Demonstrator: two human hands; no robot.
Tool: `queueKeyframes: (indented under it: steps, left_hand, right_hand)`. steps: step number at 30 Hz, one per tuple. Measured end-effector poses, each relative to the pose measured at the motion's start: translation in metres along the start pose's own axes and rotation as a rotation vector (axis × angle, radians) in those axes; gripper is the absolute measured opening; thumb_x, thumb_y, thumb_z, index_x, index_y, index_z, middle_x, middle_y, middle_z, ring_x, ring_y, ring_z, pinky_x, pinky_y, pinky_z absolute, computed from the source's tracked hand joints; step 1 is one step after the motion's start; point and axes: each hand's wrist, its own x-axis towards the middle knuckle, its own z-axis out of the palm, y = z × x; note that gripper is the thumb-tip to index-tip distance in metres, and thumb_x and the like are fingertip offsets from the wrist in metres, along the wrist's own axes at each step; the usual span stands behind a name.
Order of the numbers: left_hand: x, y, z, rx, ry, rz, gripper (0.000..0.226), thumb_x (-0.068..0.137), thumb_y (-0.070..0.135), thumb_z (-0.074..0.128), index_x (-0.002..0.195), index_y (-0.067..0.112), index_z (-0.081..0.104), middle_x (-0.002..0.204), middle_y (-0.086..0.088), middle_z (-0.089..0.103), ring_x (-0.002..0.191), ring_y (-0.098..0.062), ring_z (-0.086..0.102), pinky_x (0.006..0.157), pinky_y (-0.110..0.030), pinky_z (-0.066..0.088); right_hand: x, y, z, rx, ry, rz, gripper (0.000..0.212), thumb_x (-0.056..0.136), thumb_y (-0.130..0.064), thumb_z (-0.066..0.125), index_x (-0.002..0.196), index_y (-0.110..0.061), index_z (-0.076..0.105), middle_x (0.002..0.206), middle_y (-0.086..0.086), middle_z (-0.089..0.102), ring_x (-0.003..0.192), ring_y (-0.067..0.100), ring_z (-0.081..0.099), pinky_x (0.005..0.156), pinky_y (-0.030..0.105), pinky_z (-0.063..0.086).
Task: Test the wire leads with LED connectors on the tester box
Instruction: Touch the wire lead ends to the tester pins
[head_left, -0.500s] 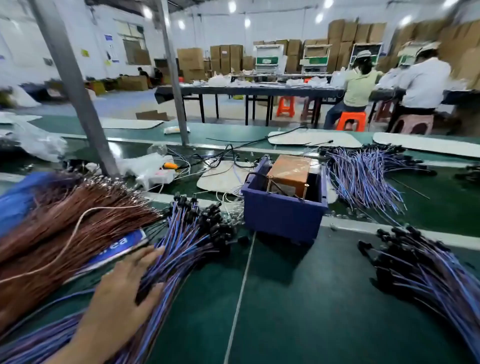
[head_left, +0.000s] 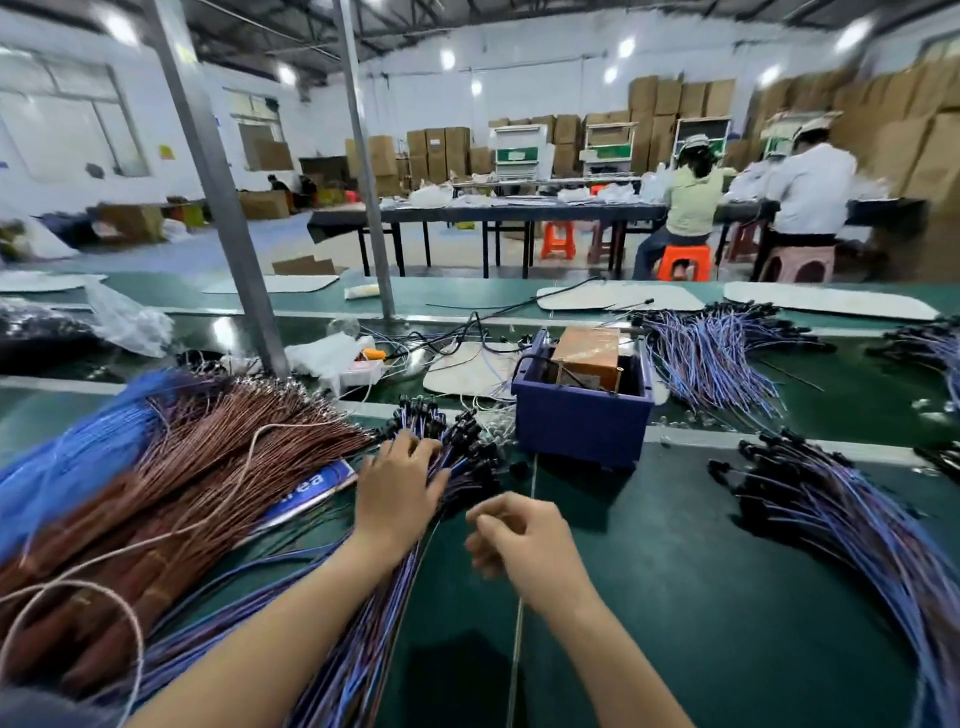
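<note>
Atop wire leads, left hand spread flat.

Partial white lettering "ea" on a blue card.

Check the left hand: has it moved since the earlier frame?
Yes. The left hand has slid forward along the wire leads, past the blue label, onto the black connectors, nearer the blue tester box.

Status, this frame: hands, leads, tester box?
Left hand flat on lead pile. Right hand curled, grip unclear. Tester box ahead, untouched, nothing blocking.
</note>
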Motion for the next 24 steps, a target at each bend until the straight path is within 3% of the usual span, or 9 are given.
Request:
queueKeyframes:
  steps: [3,5,8,10,12,14,17,21,24]
  left_hand:
    - [0.019,0.006,0.004,0.008,-0.007,-0.048,0.033,0.094,0.044,0.05,0.12,0.024,0.059,0.117,0.001,0.055,0.109,-0.019,0.053,0.089,-0.035,0.037]
    - [0.027,0.009,0.006,0.036,-0.005,-0.039,0.03,0.092,0.041,0.054,0.117,0.024,0.059,0.114,0.003,0.056,0.109,-0.019,0.052,0.089,-0.034,0.035]
    - [0.029,0.013,-0.001,-0.037,0.059,0.041,0.022,0.087,0.027,0.065,0.107,0.018,0.066,0.1,-0.001,0.065,0.098,-0.025,0.058,0.081,-0.038,0.038]
    - [0.032,0.014,-0.01,-0.21,0.125,0.096,0.015,0.081,0.016,0.073,0.095,0.013,0.07,0.086,-0.004,0.07,0.083,-0.027,0.064,0.073,-0.038,0.044]
    - [0.038,0.017,-0.023,-0.431,0.119,0.121,0.012,0.078,0.011,0.075,0.09,0.013,0.072,0.078,-0.001,0.072,0.071,-0.018,0.066,0.069,-0.029,0.049]
    - [0.042,0.023,-0.036,-0.601,0.036,0.125,0.008,0.08,0.012,0.074,0.088,0.014,0.074,0.071,0.007,0.071,0.061,-0.003,0.062,0.064,-0.013,0.045]
    - [0.051,0.031,-0.05,-0.734,-0.187,0.093,0.007,0.085,0.011,0.069,0.08,0.012,0.074,0.063,0.003,0.07,0.046,-0.004,0.057,0.056,-0.011,0.044]
    - [0.063,0.021,-0.064,-0.868,-0.547,0.0,0.013,0.089,0.011,0.065,0.08,0.009,0.075,0.067,-0.003,0.071,0.045,-0.007,0.049,0.045,-0.015,0.039]
    - [0.069,0.004,-0.071,-0.904,-0.633,-0.071,0.012,0.087,0.014,0.066,0.08,0.011,0.076,0.065,-0.004,0.07,0.048,-0.008,0.046,0.044,-0.014,0.036]
  right_hand:
    - [0.04,-0.003,0.001,-0.164,0.135,-0.048,0.026,0.094,0.0,0.05,0.092,-0.017,0.07,0.08,0.0,0.071,0.06,0.014,0.065,0.065,0.036,0.058]
    - [0.061,-0.015,0.004,-0.284,0.196,-0.14,0.035,0.092,0.004,0.047,0.108,-0.018,0.07,0.106,0.0,0.07,0.085,0.019,0.067,0.086,0.039,0.055]
    - [0.079,-0.019,0.005,-0.512,0.153,-0.256,0.049,0.091,0.007,0.045,0.128,-0.019,0.061,0.135,-0.006,0.056,0.12,0.016,0.055,0.107,0.027,0.04]
    - [0.085,-0.023,0.0,-0.593,0.138,-0.343,0.046,0.09,0.005,0.049,0.127,-0.018,0.061,0.132,-0.002,0.059,0.119,0.019,0.055,0.105,0.03,0.04]
    - [0.086,-0.028,-0.011,-0.622,0.153,-0.438,0.033,0.089,0.001,0.057,0.118,-0.012,0.066,0.118,0.003,0.064,0.107,0.023,0.06,0.097,0.035,0.045]
    - [0.083,-0.036,-0.024,-0.666,0.166,-0.525,0.023,0.089,-0.004,0.063,0.111,-0.007,0.069,0.109,0.006,0.066,0.098,0.023,0.063,0.091,0.034,0.049]
    - [0.079,-0.043,-0.061,-0.85,0.283,-0.598,0.02,0.092,-0.007,0.06,0.11,-0.005,0.07,0.105,0.008,0.065,0.091,0.024,0.064,0.086,0.035,0.053]
    - [0.07,-0.036,-0.142,-1.058,0.574,-0.3,0.027,0.096,-0.005,0.053,0.114,-0.014,0.07,0.105,0.011,0.057,0.082,0.03,0.061,0.073,0.04,0.053]
    - [0.052,-0.015,-0.187,-1.106,0.632,0.02,0.025,0.095,-0.007,0.051,0.106,-0.018,0.071,0.105,0.01,0.056,0.086,0.035,0.06,0.07,0.038,0.049]
